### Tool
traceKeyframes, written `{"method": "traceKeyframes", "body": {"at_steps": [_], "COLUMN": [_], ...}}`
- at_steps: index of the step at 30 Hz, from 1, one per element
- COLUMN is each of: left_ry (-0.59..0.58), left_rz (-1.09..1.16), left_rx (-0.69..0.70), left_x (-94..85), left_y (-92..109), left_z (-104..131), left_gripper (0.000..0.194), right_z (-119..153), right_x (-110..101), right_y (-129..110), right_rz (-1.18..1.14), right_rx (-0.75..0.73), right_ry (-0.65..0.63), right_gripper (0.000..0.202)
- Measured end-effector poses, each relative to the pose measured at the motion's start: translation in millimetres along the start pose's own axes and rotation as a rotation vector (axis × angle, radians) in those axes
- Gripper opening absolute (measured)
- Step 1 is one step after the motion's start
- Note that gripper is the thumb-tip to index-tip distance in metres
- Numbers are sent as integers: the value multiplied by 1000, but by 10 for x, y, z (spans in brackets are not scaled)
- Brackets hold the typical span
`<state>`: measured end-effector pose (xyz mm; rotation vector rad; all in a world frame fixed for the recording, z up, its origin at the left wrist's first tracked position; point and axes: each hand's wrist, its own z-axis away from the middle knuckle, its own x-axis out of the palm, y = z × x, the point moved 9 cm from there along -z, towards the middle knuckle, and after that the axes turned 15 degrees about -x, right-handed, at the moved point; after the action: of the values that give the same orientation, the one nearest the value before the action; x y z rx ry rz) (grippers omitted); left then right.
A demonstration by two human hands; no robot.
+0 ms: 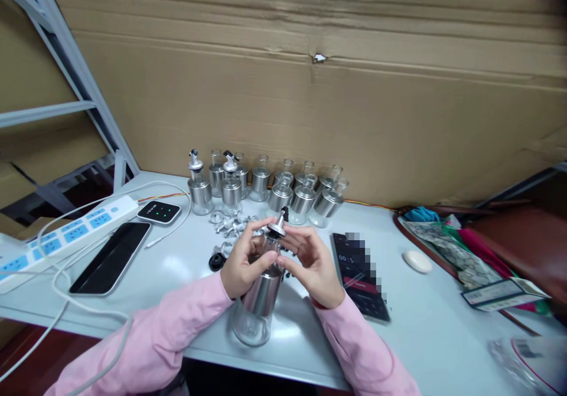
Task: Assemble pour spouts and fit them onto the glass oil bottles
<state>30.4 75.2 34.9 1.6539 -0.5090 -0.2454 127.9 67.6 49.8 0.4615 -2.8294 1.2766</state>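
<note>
Both hands, left and right, have their grip clamped around the neck of a glass bottle with a pour spout, near the table's front edge. Uneven thumb pressure could seat the spout crooked; a tilting bottle might slip over that edge or knock the loose spouts behind it.

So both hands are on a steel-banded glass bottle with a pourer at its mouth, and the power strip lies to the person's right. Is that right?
Not quite: the power strip lies to the person's left, as the head view shows. The left hand and right hand are indeed on a steel-banded glass bottle with a pourer at its mouth.
</note>
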Motion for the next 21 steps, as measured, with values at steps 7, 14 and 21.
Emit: {"method": "traceKeyframes", "body": {"at_steps": [7,14,21], "left_ry": [-18,-71,-107], "left_rz": [49,136,224], "left_rx": [-39,-39,-45], "left_x": [6,43,64], "left_y": [-90,-75,-74], "left_z": [13,11,-9], "left_gripper": [43,34,31], "right_z": [-10,-52,-59], "right_x": [-118,-104,-111], "right_y": [56,9,-7], "right_rz": [-49,-33,40], "right_rx": [20,-19,-57], "right_ry": [77,37,25], "right_gripper": [35,27,21]}}
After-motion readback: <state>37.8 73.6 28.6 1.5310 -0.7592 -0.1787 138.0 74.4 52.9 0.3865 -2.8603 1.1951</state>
